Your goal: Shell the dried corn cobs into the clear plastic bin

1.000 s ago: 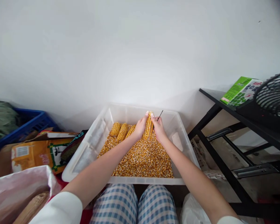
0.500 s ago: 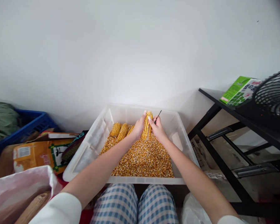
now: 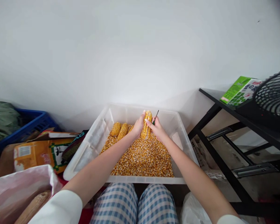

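Observation:
My left hand [image 3: 138, 127] is closed around the left side of a yellow corn cob [image 3: 145, 128], held upright and leaning slightly over the bin. At the cob's right side, my right hand [image 3: 157, 128] grips what looks like a small screwdriver [image 3: 156, 117]. Its thin dark shaft points up and a bit of green handle shows between the fingers. The right thumb presses on the cob's kernels. Loose corn kernels [image 3: 142, 160] cover the floor of a translucent plastic bin [image 3: 98, 155]. Several more cobs [image 3: 122, 131] lie at its back left, one partly behind my left hand.
A black metal-framed stand [image 3: 214, 149] on the right carries a green and white carton [image 3: 240, 90] and a black fan [image 3: 275, 93]. To the left are a blue crate [image 3: 35, 119], an orange package [image 3: 35, 154] and a white sack [image 3: 37, 175] with bare cobs inside. A white wall rises behind.
My right thumb has slid a little down and left along the cob. The screwdriver has shifted slightly left and stands more upright. My left hand keeps its hold.

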Tool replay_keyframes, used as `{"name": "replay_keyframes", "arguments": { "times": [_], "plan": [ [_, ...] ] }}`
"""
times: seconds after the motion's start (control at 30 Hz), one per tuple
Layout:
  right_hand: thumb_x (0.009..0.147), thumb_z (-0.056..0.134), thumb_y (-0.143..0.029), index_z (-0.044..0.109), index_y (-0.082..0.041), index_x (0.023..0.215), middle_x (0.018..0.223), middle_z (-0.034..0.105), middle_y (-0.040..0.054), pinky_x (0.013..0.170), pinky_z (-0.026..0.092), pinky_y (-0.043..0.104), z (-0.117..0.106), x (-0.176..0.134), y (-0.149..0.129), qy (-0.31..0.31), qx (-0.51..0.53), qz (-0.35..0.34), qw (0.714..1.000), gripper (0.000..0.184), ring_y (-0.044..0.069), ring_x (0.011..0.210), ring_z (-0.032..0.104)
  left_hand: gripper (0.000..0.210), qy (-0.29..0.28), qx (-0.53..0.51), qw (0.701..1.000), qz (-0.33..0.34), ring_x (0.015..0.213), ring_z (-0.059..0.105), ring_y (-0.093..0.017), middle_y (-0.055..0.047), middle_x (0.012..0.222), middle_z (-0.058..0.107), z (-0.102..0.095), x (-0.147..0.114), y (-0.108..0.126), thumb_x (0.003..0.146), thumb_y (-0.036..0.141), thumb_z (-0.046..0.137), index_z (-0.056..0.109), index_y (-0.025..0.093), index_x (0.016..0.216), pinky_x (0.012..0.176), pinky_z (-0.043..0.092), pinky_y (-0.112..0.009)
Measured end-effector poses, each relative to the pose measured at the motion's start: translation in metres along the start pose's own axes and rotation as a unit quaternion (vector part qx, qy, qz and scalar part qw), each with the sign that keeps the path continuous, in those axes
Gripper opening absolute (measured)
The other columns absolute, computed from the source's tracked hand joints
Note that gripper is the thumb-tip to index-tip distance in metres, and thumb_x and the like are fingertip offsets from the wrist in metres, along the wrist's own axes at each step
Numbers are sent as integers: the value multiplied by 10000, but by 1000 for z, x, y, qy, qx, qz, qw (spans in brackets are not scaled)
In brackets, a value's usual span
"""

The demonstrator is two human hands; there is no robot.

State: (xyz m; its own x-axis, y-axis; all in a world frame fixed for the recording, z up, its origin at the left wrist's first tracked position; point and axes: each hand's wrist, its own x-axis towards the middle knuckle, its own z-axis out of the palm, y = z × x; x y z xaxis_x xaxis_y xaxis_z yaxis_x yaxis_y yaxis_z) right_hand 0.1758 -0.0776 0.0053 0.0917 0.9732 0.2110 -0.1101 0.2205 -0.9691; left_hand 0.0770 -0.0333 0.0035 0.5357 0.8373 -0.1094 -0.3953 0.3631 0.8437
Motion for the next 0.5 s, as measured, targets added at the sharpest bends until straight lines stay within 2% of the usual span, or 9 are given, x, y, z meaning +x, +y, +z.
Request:
{"name": "replay_keyframes", "arguments": {
  "times": [0.17,0.27,0.37,0.5],
  "plan": [
    [702,573,-443,322,-243,775,685,432,-59,478,365,197,-3,3,0,-25,-22,20,999,329,92,568,435,591,-16,3,999,-31,571,607,-182,-60,656,646,2,-3,7,690,672,409,604,151,889,558,485,-290],
    [692,573,-457,305,-238,759,707,434,-57,504,385,202,-1,4,-1,-4,5,27,1000,352,90,593,456,576,-7,7,1000,-4,588,608,-175,-61,659,644,0,0,7,698,650,425,603,136,884,585,482,-282],
    [611,653,-445,292,-240,782,734,450,-59,565,418,225,0,3,0,15,-30,43,999,449,103,647,493,568,9,10,1000,27,610,606,-166,-57,685,643,-6,5,1,686,637,461,606,124,880,631,474,-278],
    [545,711,-416,279,-236,813,737,452,-56,587,428,246,-3,2,2,-18,-101,69,992,539,115,663,499,550,45,21,998,40,613,600,-166,-48,701,641,-11,11,-5,663,633,494,612,135,862,645,462,-283]
  ]
}}
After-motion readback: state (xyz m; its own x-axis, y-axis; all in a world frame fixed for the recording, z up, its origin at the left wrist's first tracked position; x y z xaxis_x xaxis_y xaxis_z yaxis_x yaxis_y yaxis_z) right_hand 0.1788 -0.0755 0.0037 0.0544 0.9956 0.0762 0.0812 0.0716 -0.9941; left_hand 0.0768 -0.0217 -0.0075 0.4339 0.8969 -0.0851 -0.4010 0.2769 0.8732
